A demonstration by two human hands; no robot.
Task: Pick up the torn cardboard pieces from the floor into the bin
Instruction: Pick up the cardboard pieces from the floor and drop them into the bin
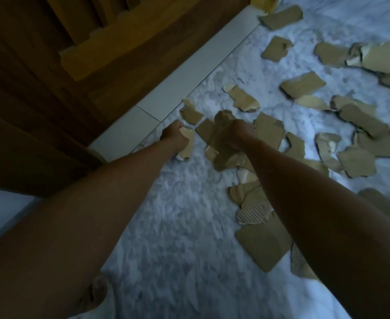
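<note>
Shaggy white rug [178,226] meets wooden door [39,88].

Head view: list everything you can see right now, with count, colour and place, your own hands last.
loose cardboard pieces: about two dozen, exact count unclear, tan-brown, scattered over the rug's right half.
held bundle of cardboard: several pieces, brown, gripped in the right hand.
small cardboard piece: one, pale tan, gripped in the left hand at the rug's edge.
shaggy rug: one, white, covering the floor centre and right.
floor tiles: pale, a strip along the rug's left edge.
wooden furniture: brown, upper left.
bin: not in view.
foot: one, bottom left.
left hand: gripping.
right hand: gripping.
</note>
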